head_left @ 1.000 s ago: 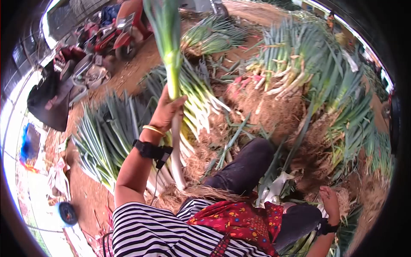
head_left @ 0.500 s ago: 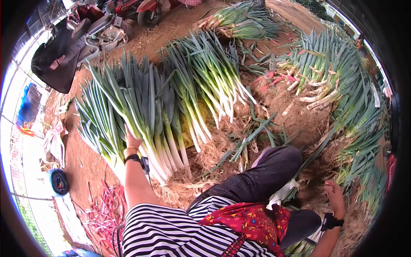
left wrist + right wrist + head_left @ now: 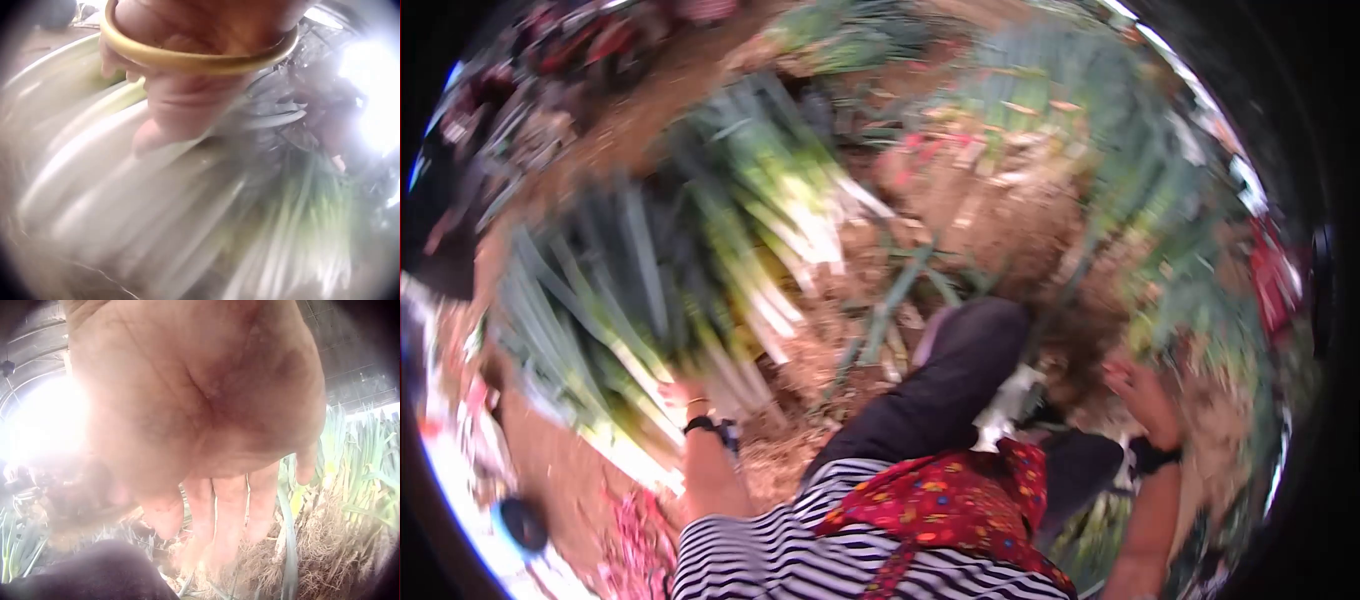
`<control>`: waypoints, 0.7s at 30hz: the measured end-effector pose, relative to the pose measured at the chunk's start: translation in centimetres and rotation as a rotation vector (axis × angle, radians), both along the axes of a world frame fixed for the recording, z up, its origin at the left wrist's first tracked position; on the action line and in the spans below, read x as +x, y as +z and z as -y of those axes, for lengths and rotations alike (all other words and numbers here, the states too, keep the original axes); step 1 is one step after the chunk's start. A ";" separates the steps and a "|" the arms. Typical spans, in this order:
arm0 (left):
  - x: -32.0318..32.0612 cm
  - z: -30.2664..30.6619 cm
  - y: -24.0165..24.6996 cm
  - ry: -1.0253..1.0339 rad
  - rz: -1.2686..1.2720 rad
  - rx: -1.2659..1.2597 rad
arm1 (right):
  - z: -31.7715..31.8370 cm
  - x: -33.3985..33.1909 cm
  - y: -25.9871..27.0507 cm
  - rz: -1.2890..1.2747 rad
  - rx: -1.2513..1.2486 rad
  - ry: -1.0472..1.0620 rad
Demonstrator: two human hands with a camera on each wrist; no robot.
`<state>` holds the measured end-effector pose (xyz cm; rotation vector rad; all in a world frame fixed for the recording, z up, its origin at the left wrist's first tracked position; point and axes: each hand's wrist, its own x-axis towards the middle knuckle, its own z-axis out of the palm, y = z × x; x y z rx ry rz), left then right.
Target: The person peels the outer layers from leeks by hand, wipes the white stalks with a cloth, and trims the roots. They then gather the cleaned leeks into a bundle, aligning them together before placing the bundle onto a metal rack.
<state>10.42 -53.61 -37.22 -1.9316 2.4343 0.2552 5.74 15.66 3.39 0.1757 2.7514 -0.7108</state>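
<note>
My left hand point(image 3: 685, 392) is low over the left pile of large green onions point(image 3: 740, 345), at the white stalks. In the left wrist view, the thumb and fingers of the left hand point(image 3: 187, 106) lie on either side of a pale green onion stalk point(image 3: 119, 100), around it; motion blurs the stalks below. My right hand point(image 3: 1140, 395) hangs beside the bent knee, holding nothing. Its palm faces the camera in the right wrist view, where the fingers of the right hand point(image 3: 212, 425) point down, loosely extended, in front of roots and onions.
Other rooted green onions point(image 3: 1040, 110) lie in a long heap at the right, with another bundle point(image 3: 850, 35) at the back. Loose leaves point(image 3: 900, 290) and brown soil lie between the piles. Pink strips point(image 3: 635, 540) are at the lower left, near a small wheel point(image 3: 522, 525).
My left hand brought a green onion down from upright onto the left pile and is still at the stalks there. The head view has shifted. My right hand stays free beside the knee.
</note>
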 end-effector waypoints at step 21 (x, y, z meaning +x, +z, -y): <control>-25.9 -63.3 31.3 -0.940 -0.806 1.850 | -14.4 0.0 -13.8 0.054 -0.107 -0.432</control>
